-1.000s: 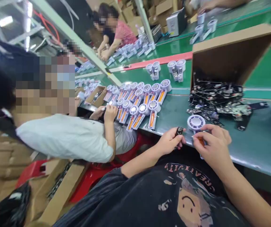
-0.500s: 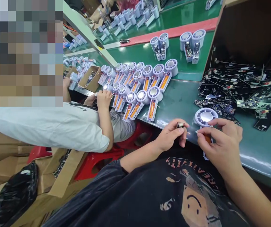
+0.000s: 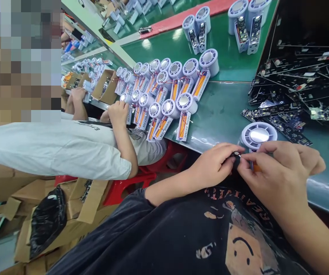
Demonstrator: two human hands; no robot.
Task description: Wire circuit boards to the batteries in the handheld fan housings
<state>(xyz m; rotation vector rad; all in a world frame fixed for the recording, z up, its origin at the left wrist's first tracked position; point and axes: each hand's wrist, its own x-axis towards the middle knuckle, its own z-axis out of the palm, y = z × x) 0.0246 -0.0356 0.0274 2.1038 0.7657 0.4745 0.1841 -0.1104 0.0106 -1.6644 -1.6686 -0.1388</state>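
Observation:
My left hand [image 3: 213, 166] is closed, its thumb and fingers pinching a small black circuit board [image 3: 235, 153]. My right hand [image 3: 281, 173] meets it at the fingertips, pinching a tiny white wire connector [image 3: 239, 155] against the end of the board. Whether the connector is seated in the board cannot be made out. Just behind my right fingers, at the table edge, is a pale lilac handheld fan [image 3: 258, 134] with a round silver centre. Its handle, with an orange part showing, is mostly hidden by my right hand.
Several similar fans [image 3: 168, 109] with orange batteries and wires stand in rows to the left. A heap of black circuit boards [image 3: 296, 91] spills from a box at right. Fans with boards fitted [image 3: 201, 28] stand farther back. A co-worker's arm [image 3: 122, 133] is at left.
My left hand has moved right with the circuit board and my right hand has brought the white connector to it, so the fingertips now meet. The camera view has shifted slightly.

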